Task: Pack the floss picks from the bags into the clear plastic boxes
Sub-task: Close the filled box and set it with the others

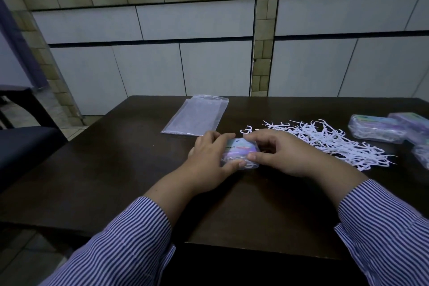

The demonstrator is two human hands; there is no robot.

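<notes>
A small clear plastic box (239, 150) with a colourful label lies on the dark table (116, 169), and white floss picks show through its walls. My left hand (210, 158) grips its left end, thumb along the near edge. My right hand (281, 153) grips its right end, fingers over the top. A loose pile of white floss picks (329, 141) spreads just right of my right hand. An empty clear bag (197, 115) lies flat behind my left hand.
Three more clear boxes sit at the right edge: one (376, 127), one behind it (412, 122), and one cut off by the frame (422, 155). A dark chair (21, 144) stands left of the table. A tiled counter wall rises behind.
</notes>
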